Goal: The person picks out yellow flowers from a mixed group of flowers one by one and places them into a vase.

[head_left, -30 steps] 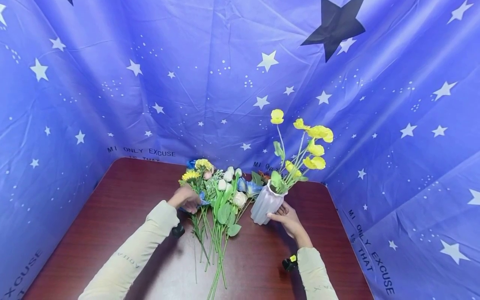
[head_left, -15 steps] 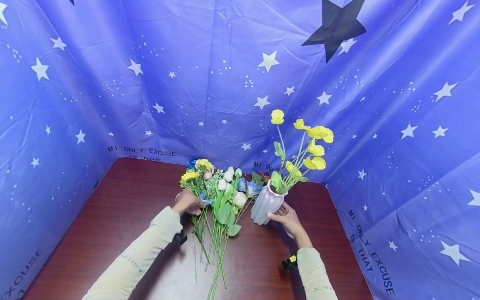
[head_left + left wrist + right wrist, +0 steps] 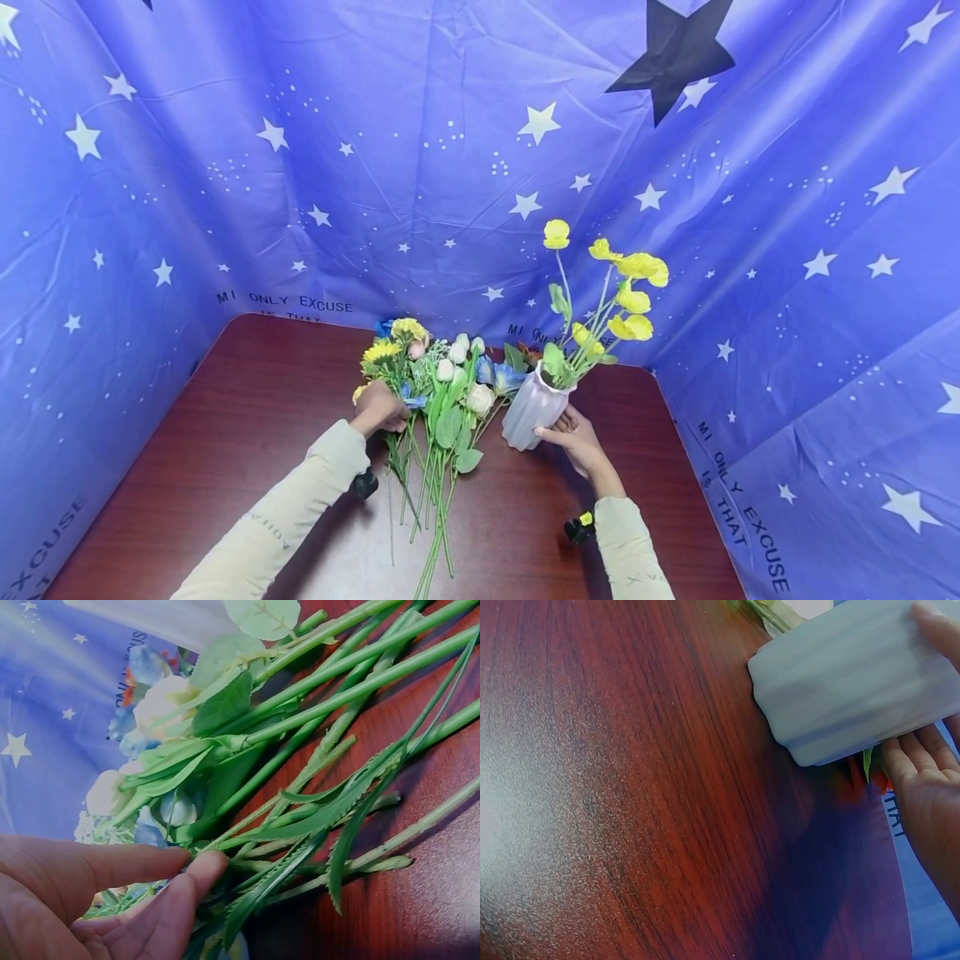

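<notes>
My left hand [image 3: 380, 407] is at the left side of a pile of artificial flowers. In the left wrist view, the thumb and index fingertip of that hand [image 3: 135, 892] pinch a thin green flower stem among several crossing stems [image 3: 315, 780]; which bloom it belongs to I cannot tell. White tulips [image 3: 446, 369], a white rose [image 3: 480, 400] and yellow blooms [image 3: 381, 352] lie in the pile. My right hand [image 3: 579, 440] grips a pale ribbed vase [image 3: 534, 410], thumb on the near side, fingers around the far side. Yellow poppies [image 3: 637, 267] stand in the tilted vase.
The flowers lie on a reddish-brown wood-grain table [image 3: 247, 392], stems pointing to its front edge. Blue flowers [image 3: 504, 377] lie close to the vase, with orange ones [image 3: 532, 354] behind it. A blue star-printed curtain [image 3: 420, 167] surrounds the table's back and sides.
My left hand has shifted slightly right and its fingers have come together at the stems. A yellow bloom now shows beside its knuckles. The right hand and vase stay in place.
</notes>
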### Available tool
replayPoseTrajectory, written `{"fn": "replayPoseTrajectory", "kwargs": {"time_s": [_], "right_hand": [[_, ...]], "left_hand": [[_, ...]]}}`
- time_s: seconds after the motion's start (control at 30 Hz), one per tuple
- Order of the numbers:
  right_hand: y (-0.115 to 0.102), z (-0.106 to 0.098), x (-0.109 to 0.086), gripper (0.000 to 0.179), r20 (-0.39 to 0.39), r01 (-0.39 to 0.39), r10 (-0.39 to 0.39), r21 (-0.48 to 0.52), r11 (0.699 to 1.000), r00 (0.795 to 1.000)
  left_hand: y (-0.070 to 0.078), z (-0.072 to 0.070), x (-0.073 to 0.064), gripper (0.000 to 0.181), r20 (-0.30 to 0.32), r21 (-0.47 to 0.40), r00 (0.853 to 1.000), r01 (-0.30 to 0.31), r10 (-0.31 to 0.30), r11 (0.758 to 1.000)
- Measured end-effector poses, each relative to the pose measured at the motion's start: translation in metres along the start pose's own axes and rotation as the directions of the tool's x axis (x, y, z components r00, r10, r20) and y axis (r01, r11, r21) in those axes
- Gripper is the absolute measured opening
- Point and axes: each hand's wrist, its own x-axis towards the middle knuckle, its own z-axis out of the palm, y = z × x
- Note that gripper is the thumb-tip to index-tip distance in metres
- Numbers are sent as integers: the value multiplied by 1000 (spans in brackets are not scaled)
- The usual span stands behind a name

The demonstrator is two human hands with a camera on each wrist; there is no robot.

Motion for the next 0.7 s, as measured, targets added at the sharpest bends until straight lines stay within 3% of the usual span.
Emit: {"fn": "replayPoseTrajectory", "kwargs": {"time_s": [0.37,0.7], "right_hand": [[-1,0,-1,81,9,14,-13,-9,1000,1000],[1,1,-1,80,8,-1,1,17,1000,1000]], "left_hand": [[-6,2,5,24,16,-64,1000,-18,19,998],[-8,2,0,7,36,-135,999,-36,41,990]]}}
